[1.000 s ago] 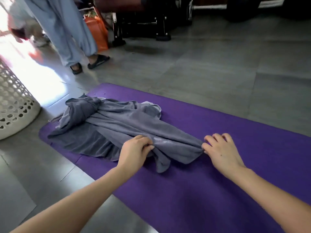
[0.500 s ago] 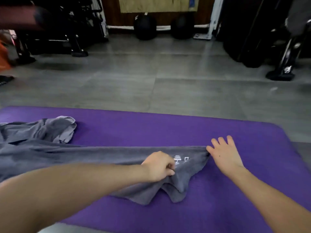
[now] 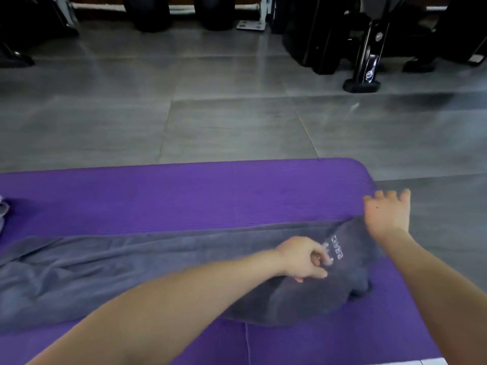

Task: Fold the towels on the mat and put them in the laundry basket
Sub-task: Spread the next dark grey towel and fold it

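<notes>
A grey towel point(image 3: 131, 270) with white print lies stretched lengthwise across the purple mat point(image 3: 210, 196). My left hand point(image 3: 300, 259) has its fingers curled and pinches the towel's cloth just beside the print. At the towel's far right corner, near the mat's right end, my right hand point(image 3: 387, 214) lies flat with straight, spread fingers, its palm on the corner. A bit of another grey towel point(image 3: 3, 209) shows at the left edge. The laundry basket is out of view.
Grey tiled floor point(image 3: 224, 122) runs beyond the mat. Black exercise machines point(image 3: 369, 48) and dark round weights point(image 3: 147, 14) stand along the back. The mat's right end point(image 3: 369, 177) is rounded, with floor beyond it.
The view has swung right and the basket has left it. Both hands moved right along the mat, drawing the towel out from a bunched heap into a long strip.
</notes>
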Demonstrator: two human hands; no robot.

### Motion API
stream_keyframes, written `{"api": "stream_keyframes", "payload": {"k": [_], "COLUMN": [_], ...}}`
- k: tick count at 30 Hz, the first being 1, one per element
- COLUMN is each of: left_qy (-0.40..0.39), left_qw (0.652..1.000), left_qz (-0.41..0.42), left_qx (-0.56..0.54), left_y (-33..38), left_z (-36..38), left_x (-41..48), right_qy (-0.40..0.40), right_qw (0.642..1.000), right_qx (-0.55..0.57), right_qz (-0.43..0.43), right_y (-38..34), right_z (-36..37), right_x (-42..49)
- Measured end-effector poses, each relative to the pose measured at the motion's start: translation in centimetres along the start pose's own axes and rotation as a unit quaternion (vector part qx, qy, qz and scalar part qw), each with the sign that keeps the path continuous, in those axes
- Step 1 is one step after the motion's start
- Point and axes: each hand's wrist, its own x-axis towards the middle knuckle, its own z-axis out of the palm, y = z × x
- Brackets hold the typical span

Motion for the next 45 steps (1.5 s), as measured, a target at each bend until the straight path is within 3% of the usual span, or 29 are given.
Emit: {"api": "stream_keyframes", "payload": {"k": [5,9,11,14,19,26,31,37,42,45], "left_qy": [0.021,0.037,0.055,0.102,0.243,0.289,0.169,0.095,0.112,0.195], "left_qw": [0.981,0.94,0.917,0.879,0.83,0.811,0.79,0.799,0.802,0.816], "left_qz": [-0.081,-0.187,-0.233,-0.301,-0.395,-0.407,-0.38,-0.358,-0.351,-0.34], "left_qx": [0.176,0.284,0.321,0.355,0.311,0.306,0.451,0.474,0.47,0.424], "left_y": [-8.3,-14.4,-16.9,-20.2,-24.0,-32.8,-37.1,-40.1,-40.6,-39.9], "left_z": [-5.9,-14.4,-18.3,-23.0,-26.0,-26.9,-26.4,-25.7,-26.3,-27.9], "left_x": [-5.1,-11.6,-15.6,-22.3,-32.0,-33.0,-29.6,-26.5,-25.7,-25.9], "right_qy": [-0.007,0.01,0.009,0.05,-0.021,-0.057,-0.119,-0.129,-0.042,0.028], "right_qw": [0.988,0.947,0.931,0.908,0.919,0.92,0.913,0.912,0.913,0.917], "right_qx": [0.119,0.232,0.234,0.241,0.22,0.234,0.277,0.228,0.187,0.194], "right_qz": [-0.103,-0.221,-0.282,-0.338,-0.327,-0.31,-0.276,-0.316,-0.361,-0.348], "right_y": [-9.1,-19.0,-22.7,-26.5,-30.9,-31.2,-30.9,-31.4,-31.2,-30.7], "right_z": [-0.7,-3.0,-4.0,-5.4,-6.2,-6.2,-6.4,-7.8,-7.1,-6.7], "right_x": [0.6,-1.0,-1.8,-2.2,-2.9,-1.0,-0.6,0.2,-0.1,0.3]}}
